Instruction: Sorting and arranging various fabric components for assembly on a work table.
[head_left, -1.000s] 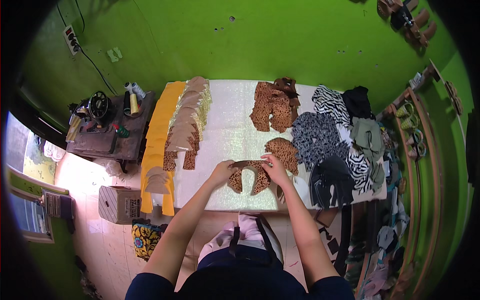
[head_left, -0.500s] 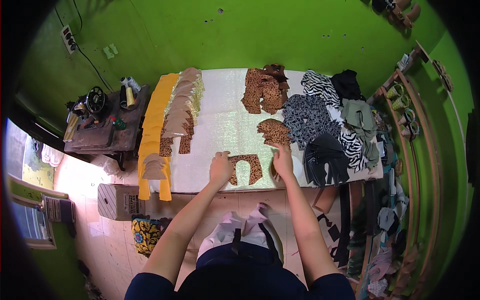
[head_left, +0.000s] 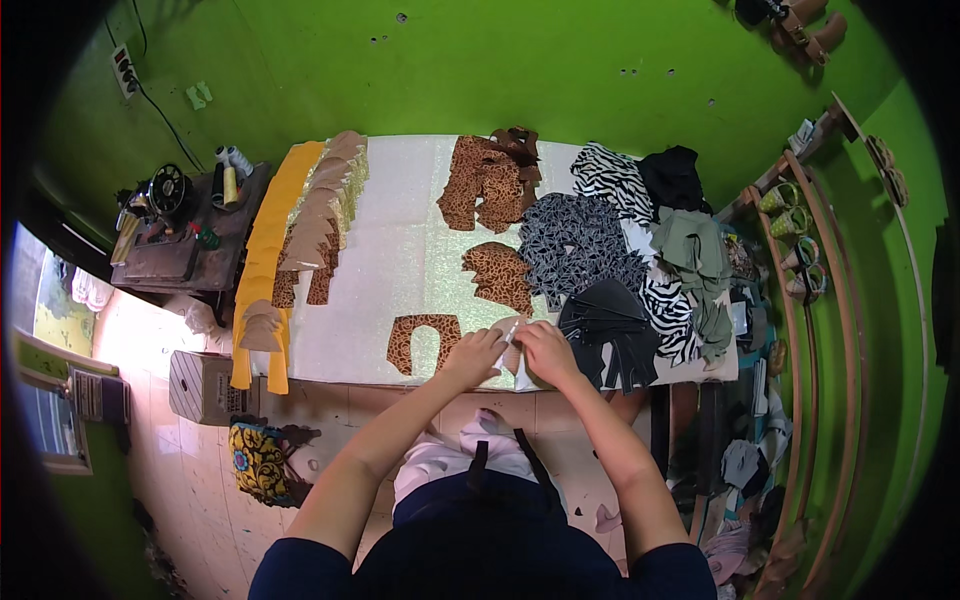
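My left hand (head_left: 474, 360) and my right hand (head_left: 545, 354) meet near the front edge of the table. Between their bent fingers is a thin beige-and-white piece (head_left: 509, 333), its shape mostly covered by the hands. A U-shaped leopard-print piece (head_left: 407, 347) lies flat just left of my left hand, its opening toward me. Beyond the hands rests a fanned stack of curved leopard-print pieces (head_left: 498, 272). A fanned stack of black pieces (head_left: 603, 318) sits just right of my right hand.
Yellow pieces (head_left: 272, 235) and beige pieces (head_left: 318, 215) overlap along the table's left side. Larger leopard-print pieces (head_left: 462, 185) lie at the back. Grey patterned pieces (head_left: 570, 240), zebra-print cloth (head_left: 610, 175) and olive cloth (head_left: 690, 245) fill the right. A sewing machine (head_left: 172, 195) stands left; a wooden rack (head_left: 838, 330) stands right.
My left hand has left the U-shaped leopard-print piece and moved right to join my right hand at the beige-and-white piece. The whole view has shifted to the right.
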